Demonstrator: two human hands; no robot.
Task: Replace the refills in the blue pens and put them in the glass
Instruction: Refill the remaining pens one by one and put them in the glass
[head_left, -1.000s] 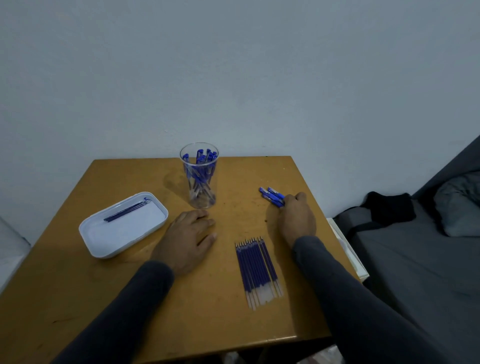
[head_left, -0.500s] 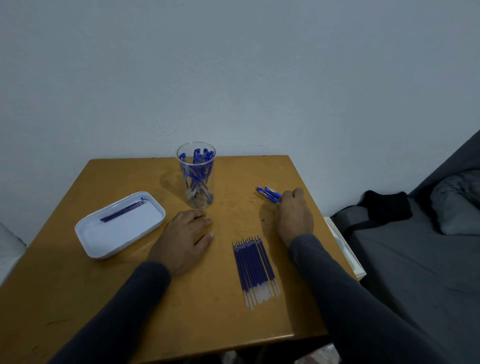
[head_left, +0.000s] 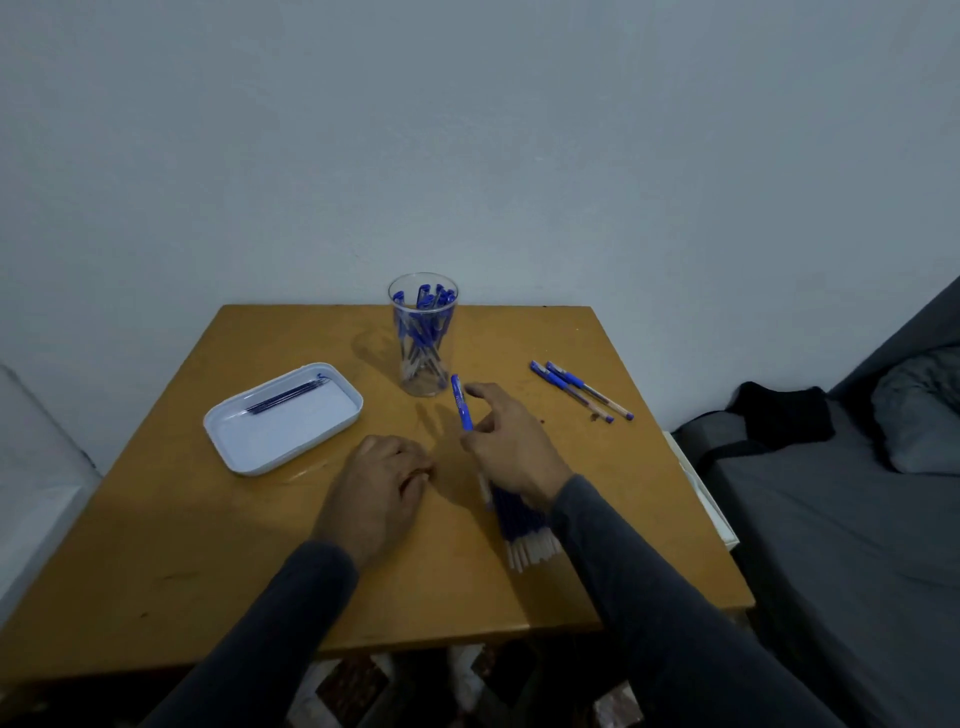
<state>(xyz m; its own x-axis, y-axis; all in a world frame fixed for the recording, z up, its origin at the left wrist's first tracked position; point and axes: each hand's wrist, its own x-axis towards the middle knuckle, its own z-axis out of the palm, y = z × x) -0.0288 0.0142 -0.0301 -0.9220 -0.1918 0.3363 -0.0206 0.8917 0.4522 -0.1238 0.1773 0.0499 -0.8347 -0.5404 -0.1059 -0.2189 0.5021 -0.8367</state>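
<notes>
My right hand (head_left: 511, 447) holds a blue pen (head_left: 461, 402) upright-tilted just right of the clear glass (head_left: 423, 338), which stands at the table's back and holds several blue pens. Two more blue pens (head_left: 579, 389) lie on the table to the right. A row of blue refills (head_left: 524, 530) lies partly under my right wrist. My left hand (head_left: 379, 488) rests on the table with fingers curled, nothing seen in it.
A white tray (head_left: 236, 434) at the left holds a few dark used refills (head_left: 285, 397). The wooden table (head_left: 208, 545) stands against a wall. A grey bed with a black cloth (head_left: 779, 415) is at the right, close to the table edge.
My right hand left the pens at the right, took one pen and moved left toward the glass. My left hand's fingers curled in.
</notes>
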